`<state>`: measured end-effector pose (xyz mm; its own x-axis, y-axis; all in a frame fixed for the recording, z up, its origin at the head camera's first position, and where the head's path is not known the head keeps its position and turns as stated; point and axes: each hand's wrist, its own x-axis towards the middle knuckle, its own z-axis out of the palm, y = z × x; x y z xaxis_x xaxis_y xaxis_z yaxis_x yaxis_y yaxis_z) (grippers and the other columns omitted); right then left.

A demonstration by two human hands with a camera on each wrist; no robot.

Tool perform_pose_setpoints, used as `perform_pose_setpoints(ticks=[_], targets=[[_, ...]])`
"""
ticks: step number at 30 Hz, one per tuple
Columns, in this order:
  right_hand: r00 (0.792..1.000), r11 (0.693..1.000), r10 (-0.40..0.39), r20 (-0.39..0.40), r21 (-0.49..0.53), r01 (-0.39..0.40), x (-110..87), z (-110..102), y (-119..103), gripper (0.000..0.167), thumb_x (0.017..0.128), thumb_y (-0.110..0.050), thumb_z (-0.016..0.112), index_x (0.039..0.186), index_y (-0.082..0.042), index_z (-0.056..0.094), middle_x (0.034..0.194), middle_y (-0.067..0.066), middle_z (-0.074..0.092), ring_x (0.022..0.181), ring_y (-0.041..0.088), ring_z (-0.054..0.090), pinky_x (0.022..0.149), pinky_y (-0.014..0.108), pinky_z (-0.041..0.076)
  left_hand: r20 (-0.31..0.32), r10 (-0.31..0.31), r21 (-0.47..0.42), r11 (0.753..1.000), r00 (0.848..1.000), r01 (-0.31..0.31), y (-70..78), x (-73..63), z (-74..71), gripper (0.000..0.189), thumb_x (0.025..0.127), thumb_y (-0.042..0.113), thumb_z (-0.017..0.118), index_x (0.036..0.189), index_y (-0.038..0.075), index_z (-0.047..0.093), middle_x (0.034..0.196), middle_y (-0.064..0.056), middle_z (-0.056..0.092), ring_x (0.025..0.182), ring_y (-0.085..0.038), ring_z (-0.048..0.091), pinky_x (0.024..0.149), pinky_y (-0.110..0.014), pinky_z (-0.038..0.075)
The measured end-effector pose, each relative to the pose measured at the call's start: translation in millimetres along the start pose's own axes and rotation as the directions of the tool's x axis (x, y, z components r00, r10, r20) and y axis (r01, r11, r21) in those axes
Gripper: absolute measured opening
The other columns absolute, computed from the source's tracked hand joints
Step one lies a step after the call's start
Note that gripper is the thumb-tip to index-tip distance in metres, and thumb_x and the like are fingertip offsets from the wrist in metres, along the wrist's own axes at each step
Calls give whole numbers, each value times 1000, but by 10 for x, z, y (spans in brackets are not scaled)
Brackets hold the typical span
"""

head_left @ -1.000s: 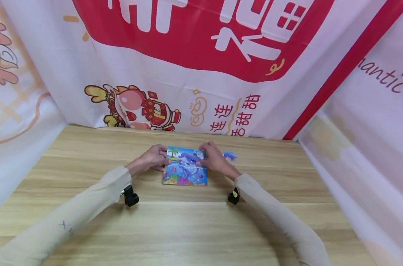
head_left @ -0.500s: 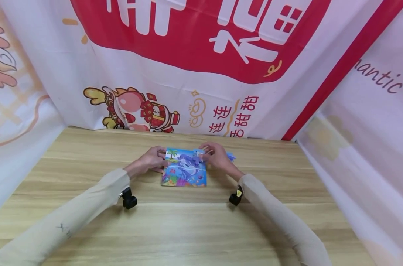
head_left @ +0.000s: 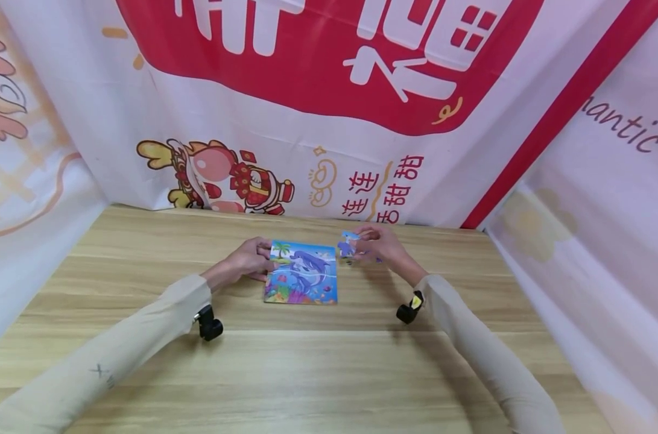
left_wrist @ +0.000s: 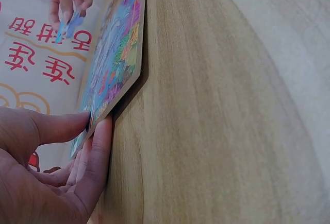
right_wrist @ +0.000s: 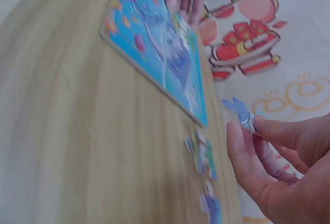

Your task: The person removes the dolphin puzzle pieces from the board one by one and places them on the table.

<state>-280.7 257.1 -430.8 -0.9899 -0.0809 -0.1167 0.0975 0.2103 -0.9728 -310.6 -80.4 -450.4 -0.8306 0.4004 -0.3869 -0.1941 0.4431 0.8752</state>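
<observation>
The relation that matters, as I judge it, is between the picture board (head_left: 301, 283) and the small puzzle piece (right_wrist: 240, 114): the board lies to the left of the right hand (head_left: 382, 245), and the piece is held apart from it, off to the right near its far right corner. The board rests on the bench (head_left: 285, 374) in front of the person, between the two hands; it is close to square, so no long axis stands out. The left hand (head_left: 247, 258) is the nearer one, touching it, with the thumb on the printed face and the fingers against and under the left edge in a loose pinch. Whether that edge is raised slightly I cannot tell. The right hand has the piece between thumb and fingertips, nearly closed, with a forked blue-purple end jutting out beyond them; the other fingers are bent behind.

Below the right hand, two loose pieces lie on the bench: a green, white and blue one (right_wrist: 204, 154) just beside the board's corner, and a blue and purple one (right_wrist: 211, 207) farther from it; both are blurred.

The board looks thin and glossy, with purple dolphins at the middle, a palm at its far left corner, bright coral along the near edge and a pale waterline across
</observation>
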Motion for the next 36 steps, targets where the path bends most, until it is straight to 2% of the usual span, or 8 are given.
perform_pose_setpoints(ticks=[4,7,10,14,19,25,33,36], targets=[[999,999,21,-24,-31,-22,2,-196,4,38,96,2,73,130,10,59,100,9,63,83,24,71,93,51,64,0,3,1,1000,1000,-3,8,-5,-3,69,100,4,68,157,-6,29,132,-24,47,99,-26,62,73,-30,67],[999,998,38,-18,-47,-39,-5,-346,22,40,97,2,71,133,11,58,103,9,62,83,18,69,90,41,67,5,8,-5,1000,1000,-8,11,-5,-2,70,100,4,68,157,-6,29,131,-23,46,99,-25,62,73,-30,67],[999,997,43,0,-68,-43,-17,-484,55,41,99,0,69,136,12,55,104,9,64,84,15,69,89,36,67,8,5,-11,1000,1000,-5,16,-7,1,70,100,4,68,157,-6,28,131,-22,46,99,-25,62,73,-30,67],[998,994,55,16,-91,-53,-42,-635,111,44,100,0,67,140,12,52,104,8,66,86,14,69,97,41,64,5,-5,-8,1000,1000,5,16,-3,4,70,100,4,68,157,-5,29,132,-23,46,100,-25,62,72,-29,67],[997,988,77,-18,-136,-79,-71,-786,181,44,101,-1,66,140,12,51,103,10,70,85,15,71,101,50,62,2,-14,-7,1000,1000,14,14,8,8,69,100,3,68,157,-5,29,132,-23,46,101,-25,61,72,-29,67],[993,983,105,-46,-149,-111,-95,-939,257,36,101,2,65,130,17,49,106,18,73,81,14,72,94,41,65,-1,-12,-4,1000,1000,12,12,7,12,69,100,4,68,157,-5,29,134,-24,47,101,-25,63,73,-30,67],[995,985,97,18,-146,-94,-111,-1175,385,25,100,2,64,119,16,56,97,7,73,83,15,71,84,33,67,-2,1,-5,1000,1000,-1,4,3,9,70,100,4,68,158,-5,29,133,-24,47,101,-27,63,74,-32,68],[995,966,90,-31,-241,-95,-119,-1148,413,27,98,4,65,121,18,57,97,12,72,81,15,71,81,33,68,-4,3,0,1000,1000,-3,4,4,-2,70,100,4,68,157,-5,30,134,-24,48,101,-27,64,74,-31,68]])
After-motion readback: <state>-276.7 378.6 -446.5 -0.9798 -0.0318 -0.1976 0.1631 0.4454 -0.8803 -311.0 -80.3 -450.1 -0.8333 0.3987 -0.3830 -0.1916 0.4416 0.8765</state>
